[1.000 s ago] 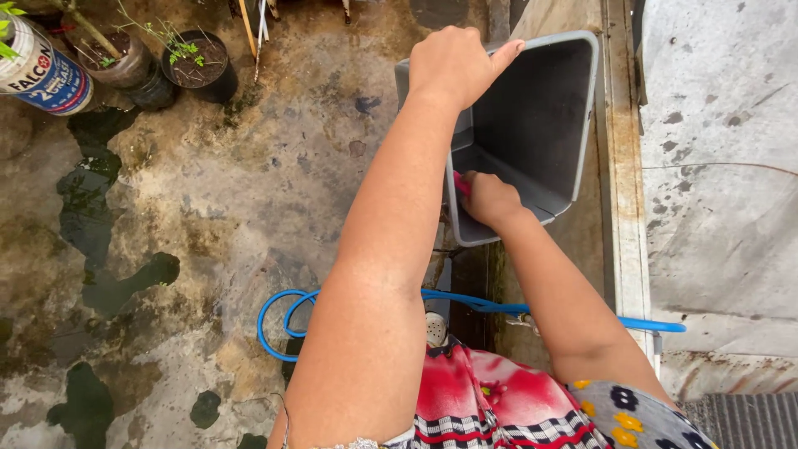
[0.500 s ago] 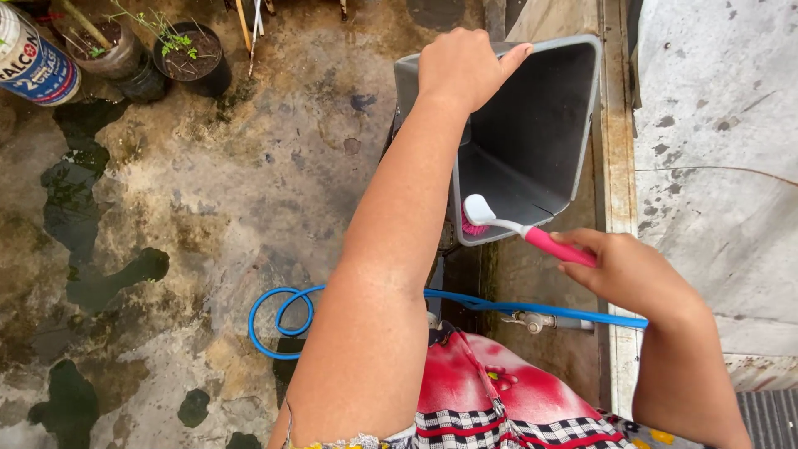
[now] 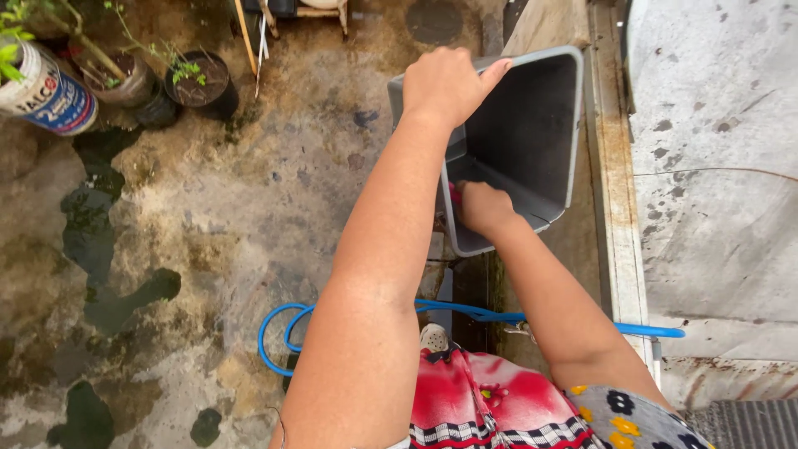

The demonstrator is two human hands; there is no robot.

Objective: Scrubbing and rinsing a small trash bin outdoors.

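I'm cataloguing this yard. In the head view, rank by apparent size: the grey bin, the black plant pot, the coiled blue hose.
1. grey bin, held by the left hand: clearly largest.
2. blue hose: long but thin, partly hidden by the arm, so its rank is unsure.
3. black plant pot: smallest, though farther away.

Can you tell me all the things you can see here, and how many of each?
Grey plastic rectangular bin: one, grey, tilted, top centre-right.
Pink-handled brush: one, mostly hidden inside the bin.
Blue hose: one, blue, looped on the wet concrete ground.
Dark plant pots: two, top left.
White and blue can planter: one, far left.
Left hand: one, gripping the bin's rim.
Right hand: one, inside the bin, closed on the brush.
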